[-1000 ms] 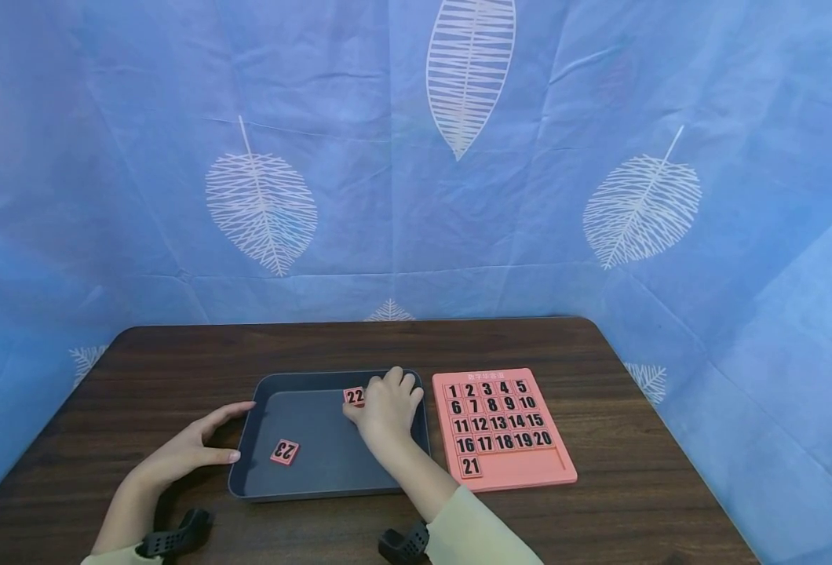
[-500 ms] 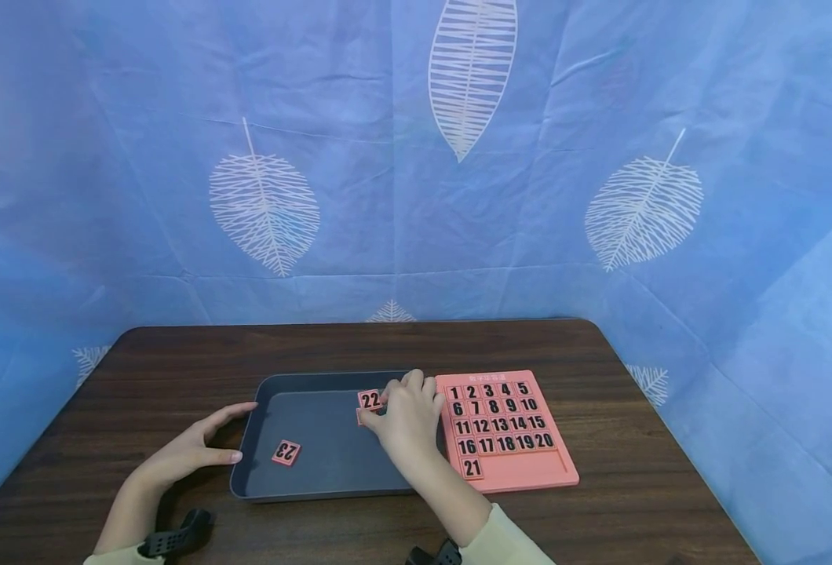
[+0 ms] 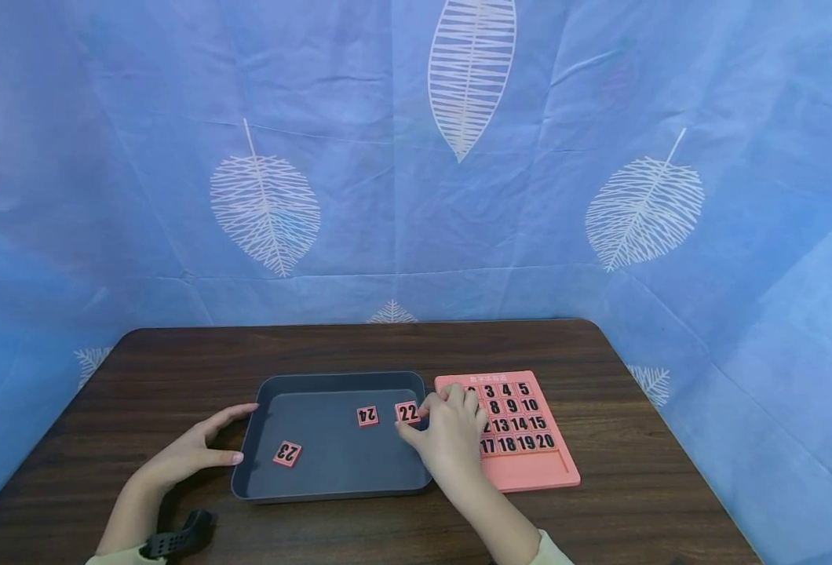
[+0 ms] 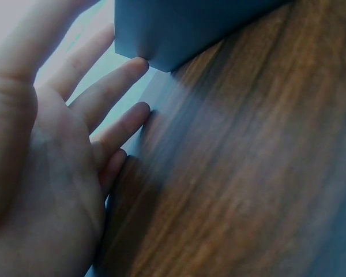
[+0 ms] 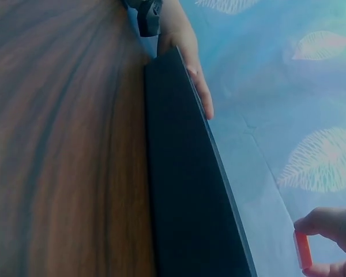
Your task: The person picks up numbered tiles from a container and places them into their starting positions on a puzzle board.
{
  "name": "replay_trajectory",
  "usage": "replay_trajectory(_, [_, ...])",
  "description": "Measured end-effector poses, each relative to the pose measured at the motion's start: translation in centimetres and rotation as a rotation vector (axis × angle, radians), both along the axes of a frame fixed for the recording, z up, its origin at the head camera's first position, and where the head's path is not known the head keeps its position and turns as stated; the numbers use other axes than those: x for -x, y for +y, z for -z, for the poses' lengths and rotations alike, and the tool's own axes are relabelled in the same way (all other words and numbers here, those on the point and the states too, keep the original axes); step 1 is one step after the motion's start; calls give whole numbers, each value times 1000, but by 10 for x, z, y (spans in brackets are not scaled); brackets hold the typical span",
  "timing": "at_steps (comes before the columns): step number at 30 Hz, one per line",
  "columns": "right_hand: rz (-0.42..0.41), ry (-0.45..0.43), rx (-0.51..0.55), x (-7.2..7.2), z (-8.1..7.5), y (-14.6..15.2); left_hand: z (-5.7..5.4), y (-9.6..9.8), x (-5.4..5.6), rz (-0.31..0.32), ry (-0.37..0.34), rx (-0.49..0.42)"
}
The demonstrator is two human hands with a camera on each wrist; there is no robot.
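Between thumb and fingertip, my right hand [image 3: 453, 439] pinches a pink number tile marked 22 [image 3: 406, 412] over the right end of the dark grey tray [image 3: 331, 479]. In the right wrist view the tile [image 5: 303, 250] shows edge-on, above the tray's rim. My left hand [image 3: 190, 447] touches the tray's left side with extended fingers. Tiles 23 [image 3: 287, 453] and 24 [image 3: 367, 416] lie in the tray. To the right sits the pink number board [image 3: 529, 475], filled in rows up to 20; my right hand hides its left part.
The dark wooden table [image 3: 635, 486] carries the tray and board side by side. A blue leaf-patterned cloth [image 3: 388, 196] hangs behind it. A black band [image 3: 179, 537] is on my left wrist.
My right hand has carried tile 22 rightward from the tray's middle toward the board, uncovering tile 24 in the tray. The left hand has stayed at the tray's side.
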State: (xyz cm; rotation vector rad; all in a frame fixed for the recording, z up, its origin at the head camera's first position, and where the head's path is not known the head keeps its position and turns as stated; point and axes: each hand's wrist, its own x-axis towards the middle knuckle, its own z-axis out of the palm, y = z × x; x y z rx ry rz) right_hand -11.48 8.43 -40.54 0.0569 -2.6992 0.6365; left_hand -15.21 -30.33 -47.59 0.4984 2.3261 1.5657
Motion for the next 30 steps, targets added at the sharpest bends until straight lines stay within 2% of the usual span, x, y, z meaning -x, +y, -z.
replay_trajectory(11, [43, -46, -6, -15, 6, 36, 1, 1, -1, 1, -2, -10])
replay_trajectory(22, [80, -31, -33, -27, 20, 70, 0, 1, -3, -2, -1, 2])
replay_trajectory(30, [101, -72, -55, -35, 31, 94, 1, 2, -3, -9, -2, -1])
